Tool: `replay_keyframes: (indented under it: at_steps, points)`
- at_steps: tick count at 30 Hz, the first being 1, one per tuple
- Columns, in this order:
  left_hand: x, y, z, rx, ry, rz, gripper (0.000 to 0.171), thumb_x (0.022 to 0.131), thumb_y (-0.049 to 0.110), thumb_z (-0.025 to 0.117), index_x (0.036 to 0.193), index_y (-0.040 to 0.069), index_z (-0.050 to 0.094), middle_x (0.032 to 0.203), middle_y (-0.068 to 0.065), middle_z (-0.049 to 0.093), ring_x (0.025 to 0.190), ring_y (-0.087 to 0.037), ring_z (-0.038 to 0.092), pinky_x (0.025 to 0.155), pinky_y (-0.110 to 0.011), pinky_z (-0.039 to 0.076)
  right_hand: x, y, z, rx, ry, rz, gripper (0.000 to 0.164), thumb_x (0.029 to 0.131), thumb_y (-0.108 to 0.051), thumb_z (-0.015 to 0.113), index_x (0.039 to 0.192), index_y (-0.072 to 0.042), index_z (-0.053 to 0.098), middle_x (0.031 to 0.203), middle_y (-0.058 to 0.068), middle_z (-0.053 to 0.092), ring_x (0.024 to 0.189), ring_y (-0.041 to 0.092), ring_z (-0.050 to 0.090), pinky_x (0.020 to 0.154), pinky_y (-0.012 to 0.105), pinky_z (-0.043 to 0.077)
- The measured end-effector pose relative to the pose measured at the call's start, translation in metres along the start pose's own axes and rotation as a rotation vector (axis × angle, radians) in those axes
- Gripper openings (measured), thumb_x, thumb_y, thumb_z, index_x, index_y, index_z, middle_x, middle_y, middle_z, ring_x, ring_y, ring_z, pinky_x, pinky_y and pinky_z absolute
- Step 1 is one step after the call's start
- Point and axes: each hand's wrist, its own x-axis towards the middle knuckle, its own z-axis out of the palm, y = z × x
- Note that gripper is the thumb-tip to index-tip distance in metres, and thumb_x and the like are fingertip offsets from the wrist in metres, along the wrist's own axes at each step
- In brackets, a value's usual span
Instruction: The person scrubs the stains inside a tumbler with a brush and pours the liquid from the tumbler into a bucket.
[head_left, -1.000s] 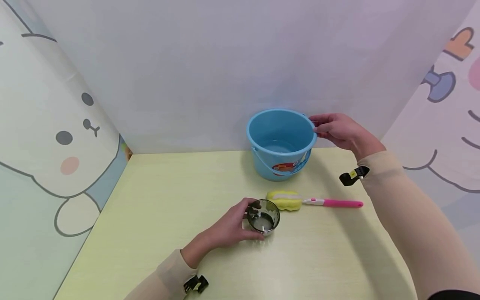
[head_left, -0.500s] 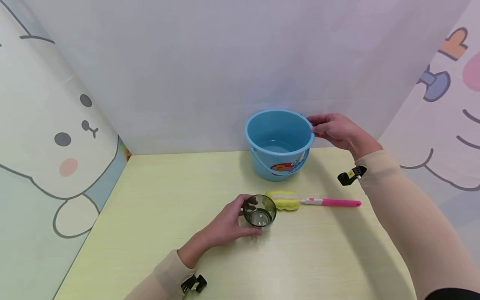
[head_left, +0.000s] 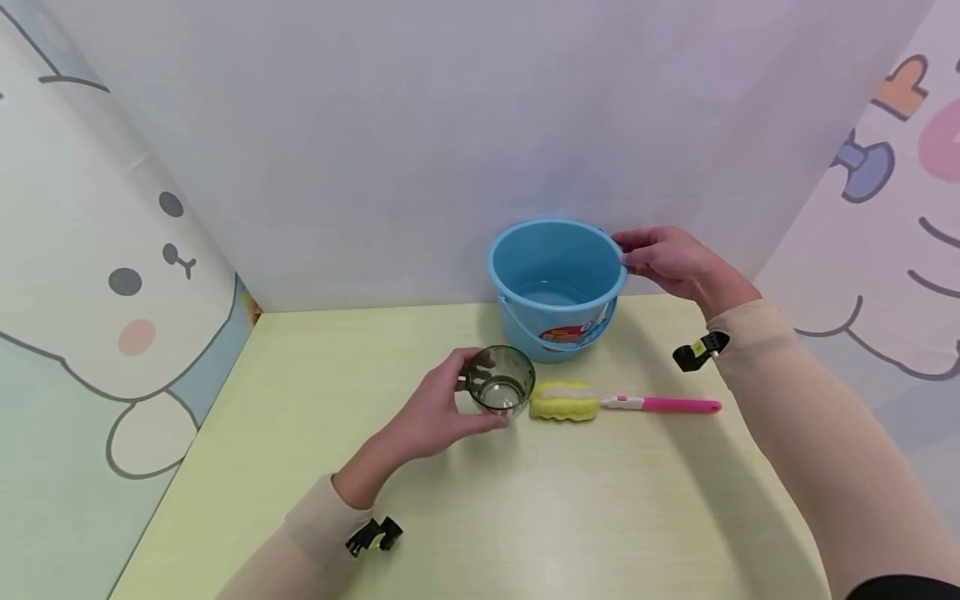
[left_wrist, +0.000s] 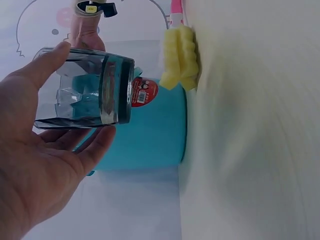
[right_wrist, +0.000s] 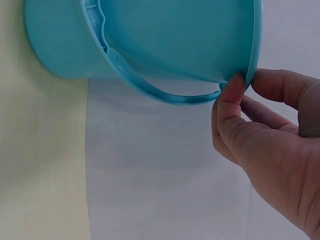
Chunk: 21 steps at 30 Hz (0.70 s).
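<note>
My left hand grips a dark, see-through drinking glass, thumb on the near side and fingers round the far side. The left wrist view has the glass raised off the table, its base down and its inside bare. At the back, a light blue bucket stands upright, its handle hanging down in front. My right hand pinches the bucket's rim on the right side, as the right wrist view shows with the fingertips at the rim. A yellow sponge brush lies just right of the glass.
The brush's pink handle points right along the pale yellow table. A white wall sheet rises right behind the bucket. Panels with cartoon drawings stand at the left and right sides.
My left hand has lifted the glass and carried it away from me and slightly left, from in front of the brush to beside its sponge head. The right hand stays at the bucket's rim.
</note>
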Motion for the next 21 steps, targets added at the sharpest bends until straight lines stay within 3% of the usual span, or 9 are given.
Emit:
replay_keyframes:
  at_steps: [21]
  points:
    - [0.024, 0.000, -0.052, 0.102, 0.135, -0.023, 0.089, 0.083, 0.030, 0.095, 0.150, 0.001, 0.045, 0.137, -0.014, 0.060, 0.121, -0.029, 0.061, 0.099, -0.047, 0.056, 0.000, 0.001, 0.002, 0.022, 0.020, -0.001, 0.056, 0.110, -0.003, 0.055, 0.163, -0.001, 0.038, 0.159, 0.020, 0.044, 0.135, 0.038, 0.049, 0.092, 0.021, 0.057]
